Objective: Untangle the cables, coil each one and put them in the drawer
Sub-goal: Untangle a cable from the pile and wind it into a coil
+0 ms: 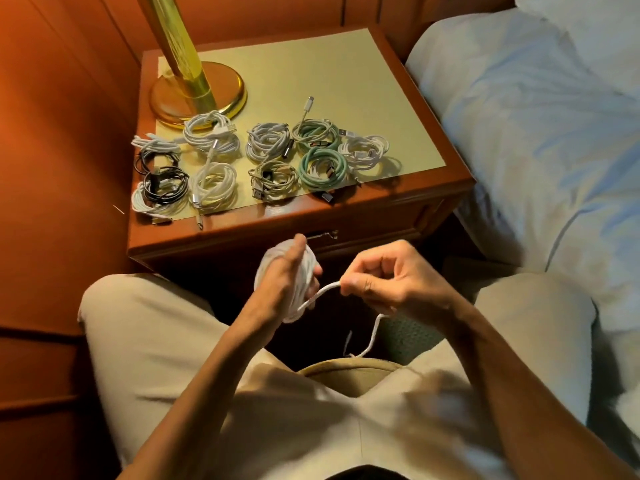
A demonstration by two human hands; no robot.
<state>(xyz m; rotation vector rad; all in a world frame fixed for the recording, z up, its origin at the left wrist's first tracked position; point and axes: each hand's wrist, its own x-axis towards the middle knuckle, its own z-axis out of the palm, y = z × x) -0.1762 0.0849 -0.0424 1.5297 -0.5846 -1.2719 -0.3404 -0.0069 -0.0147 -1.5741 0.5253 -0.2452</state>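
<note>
White cable (320,292) mid-coil: wound round left hand (282,284), fingers (316,271) curled through the loops, gripping the bundle; free run pinched between right thumb and forefinger, right hand (388,278) otherwise clenched, tail (372,336) dropping to the lap and ending near the chair edge. Best kept going with same-size turns, light tension from the right pinch, feeding slack through rather than yanking; likely only a short length left, so worth saving the last bit to tuck or wrap so the coil holds. Risk judged: loops sliding off the left fingers if grip eases, plug end snagging on trousers. Beyond the hands, drawer (346,237) of the wooden counter (433,188) shut, handle just behind the left hand. On top, finished coils (263,161) laid in rough rows, white, black, green, some touching; brass lamp base (197,95) at back left. Bed (536,133) to the right. Nothing in the drawer yet as far as visible, so stowing still ahead.
</note>
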